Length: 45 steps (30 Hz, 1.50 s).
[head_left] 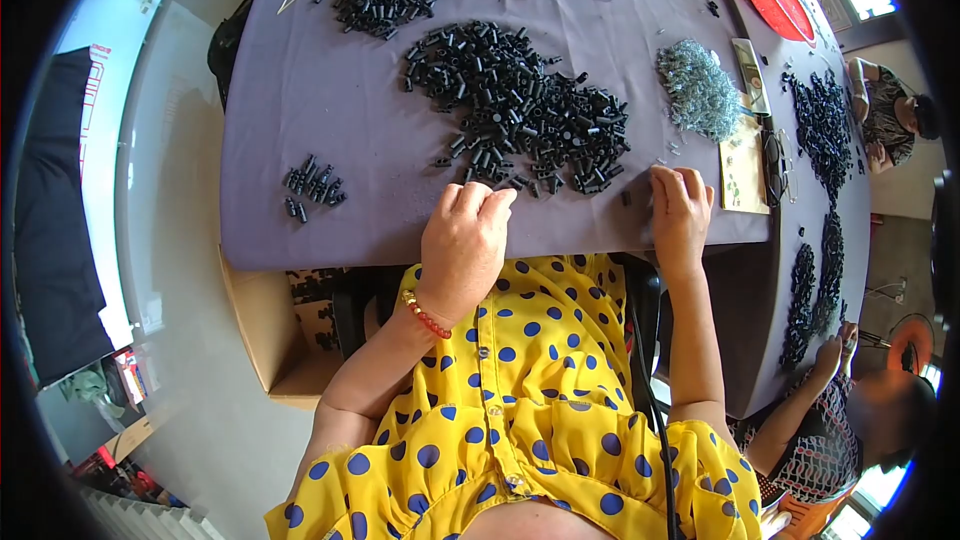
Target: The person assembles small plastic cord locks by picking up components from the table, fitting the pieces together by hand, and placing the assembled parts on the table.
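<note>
Two bare hands come to me through the head camera, both at the near edge of the purple-covered table (350, 90). Taking the view's middle as the clock's hub, I see the left hand (463, 245) there, fingers bent and drawn together, tips by the near fringe of the main heap of black pieces (540, 105), which spreads towards half past twelve. The right hand (682, 210), at three, is half curled, a lone black piece (627, 198) just beside it. I cannot tell whether either grips anything. Small shiny parts (698, 90) are piled at two, presumably to suit the right hand's reach. Towards ten, a small cluster of black pieces (314, 186) lies well apart, perhaps so it won't mix with the heap.
</note>
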{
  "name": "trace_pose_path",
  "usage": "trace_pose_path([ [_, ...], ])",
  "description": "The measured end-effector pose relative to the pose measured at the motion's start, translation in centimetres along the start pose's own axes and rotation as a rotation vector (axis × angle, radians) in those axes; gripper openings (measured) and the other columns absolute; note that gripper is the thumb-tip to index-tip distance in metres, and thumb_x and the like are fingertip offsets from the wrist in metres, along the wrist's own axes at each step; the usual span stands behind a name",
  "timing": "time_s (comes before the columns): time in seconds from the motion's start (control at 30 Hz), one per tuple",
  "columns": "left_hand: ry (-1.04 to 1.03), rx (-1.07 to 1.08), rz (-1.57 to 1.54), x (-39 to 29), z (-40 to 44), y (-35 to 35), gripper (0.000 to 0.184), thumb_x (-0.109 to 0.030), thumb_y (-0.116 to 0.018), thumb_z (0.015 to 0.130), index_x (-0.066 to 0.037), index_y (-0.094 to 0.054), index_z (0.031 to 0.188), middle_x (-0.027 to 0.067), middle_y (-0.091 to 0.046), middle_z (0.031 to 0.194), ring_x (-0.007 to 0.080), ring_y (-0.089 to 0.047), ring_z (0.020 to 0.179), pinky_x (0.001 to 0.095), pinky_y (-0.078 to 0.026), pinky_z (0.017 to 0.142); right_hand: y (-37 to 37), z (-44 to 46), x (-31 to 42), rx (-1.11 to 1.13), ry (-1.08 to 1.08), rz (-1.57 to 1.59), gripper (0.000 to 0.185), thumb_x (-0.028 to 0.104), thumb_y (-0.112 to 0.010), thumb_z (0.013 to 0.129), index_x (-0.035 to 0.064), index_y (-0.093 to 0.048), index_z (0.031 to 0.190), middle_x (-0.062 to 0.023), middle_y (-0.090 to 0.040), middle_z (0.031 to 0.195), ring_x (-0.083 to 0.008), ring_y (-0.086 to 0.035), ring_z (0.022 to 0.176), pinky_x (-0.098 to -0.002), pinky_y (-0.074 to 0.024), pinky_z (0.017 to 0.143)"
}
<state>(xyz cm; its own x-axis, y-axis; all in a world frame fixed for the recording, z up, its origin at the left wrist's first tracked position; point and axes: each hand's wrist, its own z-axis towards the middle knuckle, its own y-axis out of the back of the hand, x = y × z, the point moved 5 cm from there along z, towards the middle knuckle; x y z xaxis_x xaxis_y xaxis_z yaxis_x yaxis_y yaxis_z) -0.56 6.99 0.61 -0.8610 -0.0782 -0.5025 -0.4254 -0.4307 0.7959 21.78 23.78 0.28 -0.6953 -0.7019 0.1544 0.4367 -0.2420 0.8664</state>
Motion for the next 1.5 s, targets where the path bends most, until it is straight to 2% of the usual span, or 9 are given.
trace_pose_path([
  [0.2,0.003,0.004,-0.002,0.0,0.0,0.0,0.024,-0.005,-0.073,0.087,-0.008,-0.071,0.111,0.0076,-0.063,0.099,0.0281,-0.059,0.094,0.0380,-0.052,0.088,0.4,-0.2,-0.9,-0.013,-0.180,0.213,0.017,0.004,-0.069,0.092,0.0088,-0.072,0.108,-0.0055,-0.067,0.095,-0.0250,-0.064,0.090,-0.0375,-0.0434,0.084],
  [0.3,0.000,0.003,0.004,0.1,0.0,-0.1,0.023,-0.005,-0.073,0.088,-0.008,-0.071,0.111,0.0078,-0.063,0.099,0.0283,-0.059,0.095,0.0381,-0.052,0.088,0.4,-0.1,-1.3,-0.066,-0.116,0.010,0.019,0.004,-0.070,0.091,0.0093,-0.074,0.108,-0.0051,-0.068,0.095,-0.0236,-0.065,0.090,-0.0378,-0.0427,0.085],
  [0.5,0.000,0.005,0.008,0.0,0.0,-0.1,0.023,-0.006,-0.072,0.089,-0.008,-0.071,0.112,0.0083,-0.063,0.100,0.0285,-0.059,0.095,0.0383,-0.052,0.088,0.5,0.1,-0.5,-0.035,-0.112,0.087,0.018,0.006,-0.070,0.091,0.0110,-0.075,0.107,-0.0024,-0.067,0.091,-0.0187,-0.064,0.086,-0.0363,-0.0395,0.087],
  [0.63,-0.003,0.007,-0.002,0.1,-0.1,0.0,0.023,-0.006,-0.072,0.089,-0.008,-0.070,0.112,0.0084,-0.063,0.100,0.0285,-0.059,0.095,0.0383,-0.052,0.088,-0.1,0.3,-1.8,-0.055,-0.271,0.111,0.014,0.012,-0.074,0.089,0.0137,-0.075,0.103,0.0008,-0.068,0.088,-0.0166,-0.063,0.080,-0.0346,-0.0367,0.085],
  [0.83,0.008,0.008,-0.007,0.1,-0.1,0.0,0.025,-0.005,-0.073,0.088,-0.008,-0.071,0.113,0.0083,-0.062,0.100,0.0286,-0.059,0.096,0.0383,-0.052,0.088,-0.3,1.8,1.4,-0.105,-0.106,-0.301,0.008,0.021,-0.072,0.091,0.0136,-0.071,0.089,-0.0022,-0.064,0.088,-0.0213,-0.062,0.088,-0.0418,-0.0344,0.086],
  [1.03,0.021,-0.026,-0.052,0.1,-0.3,0.1,0.026,-0.004,-0.073,0.088,-0.008,-0.071,0.113,0.0077,-0.064,0.099,0.0286,-0.060,0.095,0.0383,-0.052,0.087,-1.2,2.1,1.9,0.049,-0.079,-0.385,0.013,0.023,-0.069,0.094,0.0136,-0.067,0.086,-0.0036,-0.062,0.090,-0.0242,-0.061,0.094,-0.0447,-0.0328,0.087],
  [1.13,0.080,-0.133,-0.228,0.1,-0.5,1.1,0.027,-0.003,-0.073,0.088,-0.007,-0.070,0.115,0.0088,-0.064,0.097,0.0296,-0.060,0.091,0.0385,-0.052,0.086,-1.4,2.2,1.6,0.053,-0.089,-0.335,0.010,0.023,-0.067,0.096,0.0133,-0.066,0.092,-0.0031,-0.062,0.090,-0.0240,-0.060,0.096,-0.0440,-0.0323,0.089],
  [1.3,0.637,0.200,-1.195,2.1,-2.2,-0.9,0.020,-0.013,-0.064,0.104,-0.003,-0.067,0.121,-0.0012,-0.068,0.103,0.0046,-0.063,0.093,0.0211,-0.052,0.081,-2.5,2.1,1.0,0.105,-0.098,-0.298,0.007,0.020,-0.063,0.099,0.0137,-0.067,0.099,-0.0023,-0.065,0.093,-0.0219,-0.061,0.099,-0.0421,-0.0321,0.091],
  [1.5,0.636,0.212,-1.274,2.3,-2.4,-1.0,0.020,-0.013,-0.064,0.104,-0.003,-0.067,0.120,-0.0004,-0.068,0.103,0.0054,-0.063,0.093,0.0214,-0.052,0.081,-1.0,2.7,0.2,0.070,-0.267,0.017,0.008,0.021,-0.067,0.096,0.0132,-0.068,0.097,-0.0003,-0.069,0.092,-0.0219,-0.065,0.091,-0.0418,-0.0339,0.088],
])
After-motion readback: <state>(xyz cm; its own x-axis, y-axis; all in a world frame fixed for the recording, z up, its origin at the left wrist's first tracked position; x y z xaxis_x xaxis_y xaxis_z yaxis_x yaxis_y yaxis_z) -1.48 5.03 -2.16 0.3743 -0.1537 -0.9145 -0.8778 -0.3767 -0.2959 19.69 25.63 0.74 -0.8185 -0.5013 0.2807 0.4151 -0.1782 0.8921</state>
